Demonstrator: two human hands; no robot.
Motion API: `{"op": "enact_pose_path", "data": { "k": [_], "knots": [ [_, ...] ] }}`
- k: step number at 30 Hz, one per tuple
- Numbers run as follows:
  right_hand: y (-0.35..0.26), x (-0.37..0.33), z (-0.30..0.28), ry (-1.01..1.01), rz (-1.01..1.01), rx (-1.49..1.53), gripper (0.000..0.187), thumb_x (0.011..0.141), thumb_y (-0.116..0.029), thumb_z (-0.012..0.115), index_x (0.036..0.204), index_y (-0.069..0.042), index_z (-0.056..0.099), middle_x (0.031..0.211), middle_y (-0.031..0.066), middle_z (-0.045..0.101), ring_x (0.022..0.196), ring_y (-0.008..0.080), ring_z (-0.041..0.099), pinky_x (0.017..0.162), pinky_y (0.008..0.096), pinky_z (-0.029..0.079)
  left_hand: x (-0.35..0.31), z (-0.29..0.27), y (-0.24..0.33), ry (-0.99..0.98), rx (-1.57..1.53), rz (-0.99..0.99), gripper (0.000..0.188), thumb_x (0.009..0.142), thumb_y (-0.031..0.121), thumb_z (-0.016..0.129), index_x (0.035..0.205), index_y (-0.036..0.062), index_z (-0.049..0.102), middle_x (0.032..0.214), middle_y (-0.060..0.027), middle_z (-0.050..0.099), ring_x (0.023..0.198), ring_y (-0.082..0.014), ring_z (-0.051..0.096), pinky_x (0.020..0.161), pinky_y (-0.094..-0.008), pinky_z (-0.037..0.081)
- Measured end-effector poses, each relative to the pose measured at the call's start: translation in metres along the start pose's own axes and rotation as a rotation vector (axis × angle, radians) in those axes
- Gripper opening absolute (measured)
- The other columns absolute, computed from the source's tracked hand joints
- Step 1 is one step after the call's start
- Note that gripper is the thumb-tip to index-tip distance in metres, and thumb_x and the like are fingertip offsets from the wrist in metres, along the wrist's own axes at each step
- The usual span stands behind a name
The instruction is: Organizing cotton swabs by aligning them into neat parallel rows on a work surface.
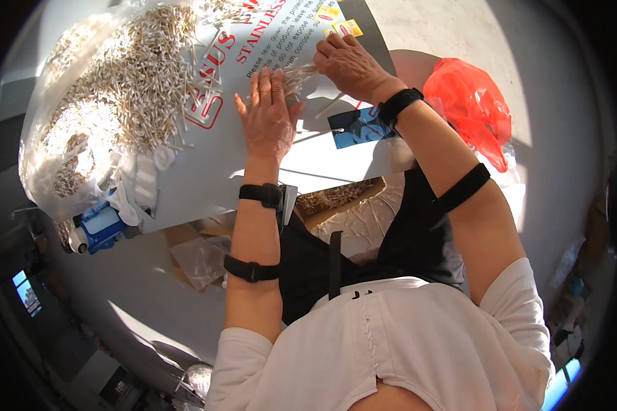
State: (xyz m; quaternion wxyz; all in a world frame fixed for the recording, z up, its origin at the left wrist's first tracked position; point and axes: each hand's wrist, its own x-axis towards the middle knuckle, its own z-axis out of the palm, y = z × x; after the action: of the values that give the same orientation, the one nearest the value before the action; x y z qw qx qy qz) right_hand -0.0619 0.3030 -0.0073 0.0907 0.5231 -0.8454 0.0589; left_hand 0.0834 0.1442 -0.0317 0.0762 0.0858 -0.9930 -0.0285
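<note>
Apparently Early Going: Small Bunch Between Hands, Big Heap Beside

A small bunch of cotton swabs (293, 83) lies between two hands at the far side of a bench (209, 168). The left hand (269, 116) rests spread, palm down; the right hand (349, 67) curls at the bunch's right end, though whether it is clamped cannot be told. Much appears left to do: a large swab heap (144, 79) sits loose at left, while only this bunch looks separated. Large red and smaller black lettering crosses the bench top; yellow labels (346, 29) and a blue printed card (356, 129) lie right.
</note>
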Motion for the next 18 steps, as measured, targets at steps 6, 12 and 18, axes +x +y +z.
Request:
{"op": "enact_pose_path", "data": {
  "k": [6,12,18],
  "knots": [
    [0.003,-0.048,-0.022,0.032,0.073,0.033,0.013,0.085,-0.011,0.058,0.097,-0.005,0.062,0.106,0.0067,0.058,0.106,0.0225,0.052,0.092,0.0358,0.041,0.012,0.001,-0.002,-0.01,0.003,-0.033,0.07,0.093,0.047,0.055,0.149,0.0113,0.031,0.154,-0.0093,0.033,0.143,-0.0277,0.029,0.111,-0.063,0.02],
    [-0.066,-0.083,-0.028,0.039,0.022,0.136,0.016,0.083,-0.015,0.056,0.094,-0.005,0.061,0.104,0.0076,0.056,0.104,0.0249,0.051,0.088,0.0375,0.043,0.019,0.0,-0.012,0.077,-0.046,0.0,0.069,0.089,0.04,0.063,0.145,0.0099,0.037,0.15,-0.0099,0.038,0.141,-0.0286,0.032,0.109,-0.0627,0.023],
    [-0.09,-0.087,-0.017,0.008,0.071,0.217,0.028,0.079,-0.021,0.065,0.101,-0.005,0.06,0.108,0.0086,0.054,0.106,0.0266,0.05,0.091,0.0392,0.041,-0.019,-0.024,-0.005,0.152,-0.401,0.081,0.065,0.081,0.013,0.069,0.139,0.0049,0.041,0.148,-0.0139,0.039,0.141,-0.0334,0.031,0.111,-0.0495,0.027]
  ]
}}
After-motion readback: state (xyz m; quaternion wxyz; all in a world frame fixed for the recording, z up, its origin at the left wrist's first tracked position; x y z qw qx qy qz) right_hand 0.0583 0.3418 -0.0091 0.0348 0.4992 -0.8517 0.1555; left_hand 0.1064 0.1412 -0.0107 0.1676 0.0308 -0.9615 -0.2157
